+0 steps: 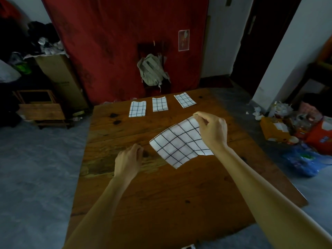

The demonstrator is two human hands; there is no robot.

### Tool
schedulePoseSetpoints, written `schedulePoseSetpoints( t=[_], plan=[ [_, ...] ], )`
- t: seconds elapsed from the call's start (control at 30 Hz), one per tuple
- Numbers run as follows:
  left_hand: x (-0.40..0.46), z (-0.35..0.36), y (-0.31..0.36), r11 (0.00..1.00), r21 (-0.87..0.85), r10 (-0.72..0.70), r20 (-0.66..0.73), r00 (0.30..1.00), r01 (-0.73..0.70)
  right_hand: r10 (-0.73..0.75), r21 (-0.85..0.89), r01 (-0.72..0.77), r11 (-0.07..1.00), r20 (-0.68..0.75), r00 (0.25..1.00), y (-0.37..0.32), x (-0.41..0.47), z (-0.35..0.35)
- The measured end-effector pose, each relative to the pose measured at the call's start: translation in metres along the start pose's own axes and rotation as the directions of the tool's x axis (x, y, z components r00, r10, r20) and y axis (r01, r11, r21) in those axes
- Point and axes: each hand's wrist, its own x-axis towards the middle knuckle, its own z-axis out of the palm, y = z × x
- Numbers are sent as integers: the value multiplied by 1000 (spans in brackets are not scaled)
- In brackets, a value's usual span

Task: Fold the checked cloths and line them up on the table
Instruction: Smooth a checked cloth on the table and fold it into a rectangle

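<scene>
1. Right hand (212,130) pinches far corner of a checked cloth (179,142), lifted off the worktop (161,194).
2. Left hand (128,160) curled, just beside the cloth, holding nothing.
3. Three folded cloths (159,104) in a row at far edge.

Left hand (128,159): low, fingers curled loosely inward, holding nothing, knuckles up.
Right hand (212,129): raised, thumb and fingers pinched together on a cloth (179,142) corner.
Arms: both bare, stretched forward, right one higher.
</scene>
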Motion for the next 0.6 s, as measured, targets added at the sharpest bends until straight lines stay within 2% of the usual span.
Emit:
schedulePoseSetpoints(
  t=[0.07,0.1,0.17,0.3,0.5,0.6],
  plan=[
    [6,-1,14,993,-81,74,-98,992,-82,-35,-15,35,999,45,998,-2,-1,5],
    [11,-1,21,987,-112,101,-103,990,-112,-53,-19,55,998,59,997,-4,-2,8],
    [24,-1,35,978,-153,137,-30,990,-140,-112,-12,113,994,77,991,-8,-4,13],
    [38,7,54,968,-132,222,75,972,-211,-213,22,212,977,98,972,-11,-7,14],
    [45,16,55,965,-207,177,72,982,-159,-227,69,223,972,54,973,-12,-9,8],
    [45,17,56,960,-256,116,-9,993,-115,-145,194,124,973,100,984,-20,-13,1]
  ],
)
